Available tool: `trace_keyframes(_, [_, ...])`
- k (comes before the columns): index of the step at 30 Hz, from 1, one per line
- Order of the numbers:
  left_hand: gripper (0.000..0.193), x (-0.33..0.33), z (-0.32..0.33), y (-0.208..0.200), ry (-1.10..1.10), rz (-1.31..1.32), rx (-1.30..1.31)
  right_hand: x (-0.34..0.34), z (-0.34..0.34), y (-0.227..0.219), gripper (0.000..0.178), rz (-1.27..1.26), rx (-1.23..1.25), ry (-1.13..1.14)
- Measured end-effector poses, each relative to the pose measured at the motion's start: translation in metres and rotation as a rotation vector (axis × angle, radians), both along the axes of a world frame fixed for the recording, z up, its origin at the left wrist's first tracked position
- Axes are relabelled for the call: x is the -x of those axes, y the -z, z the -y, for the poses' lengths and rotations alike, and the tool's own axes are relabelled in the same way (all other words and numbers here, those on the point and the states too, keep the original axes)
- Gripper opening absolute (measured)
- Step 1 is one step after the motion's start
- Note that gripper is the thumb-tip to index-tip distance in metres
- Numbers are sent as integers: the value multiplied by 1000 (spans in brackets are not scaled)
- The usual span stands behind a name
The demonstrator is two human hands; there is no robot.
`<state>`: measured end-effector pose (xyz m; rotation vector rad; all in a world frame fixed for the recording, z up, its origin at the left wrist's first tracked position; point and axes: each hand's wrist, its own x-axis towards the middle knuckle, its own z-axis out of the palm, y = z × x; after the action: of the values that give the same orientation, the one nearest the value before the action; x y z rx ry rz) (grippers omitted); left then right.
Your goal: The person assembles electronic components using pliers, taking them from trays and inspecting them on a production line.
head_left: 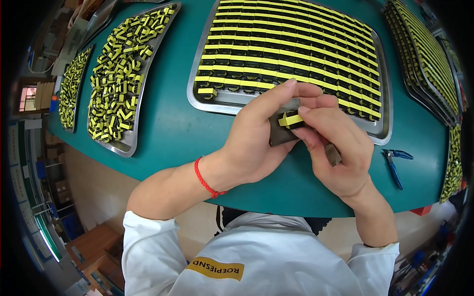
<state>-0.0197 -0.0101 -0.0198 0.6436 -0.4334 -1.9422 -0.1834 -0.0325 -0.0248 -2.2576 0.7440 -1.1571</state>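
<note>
My left hand (259, 130), with a red braided cord at the wrist, is closed around a dark grey-brown block (281, 136). Against that block lies a small black part with a yellow band (292, 120), pinched by the thumb and fingertips of my right hand (340, 148). A second brownish block (332, 155) shows in the curl of my right palm. Both hands meet just over the near edge of a metal tray (197, 100) filled with neat rows of similar yellow-banded parts. Fingers hide part of the blocks.
Blue-handled cutting pliers (393, 165) lie to the right on the green table (163, 163). Two trays of loose parts, one a larger tray (129, 148), stand at left. Stacked trays (410, 74) of rowed parts stand at far right, with more loose parts (453, 167) nearer.
</note>
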Motion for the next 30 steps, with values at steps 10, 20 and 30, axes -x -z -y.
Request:
trace_keyframes(10, [51, 3, -1, -4, -55, -2, -91, -3, -4, 2, 29, 3, 6, 60])
trace_keyframes(20, [41, -5, -2, -1, -89, 19, -11, 10, -7, 4, 32, 190, -390, -24])
trace_keyframes(30, [42, -4, -9, 10, -319, 869, 984, 5, -26, -2, 42, 315, -747, -186])
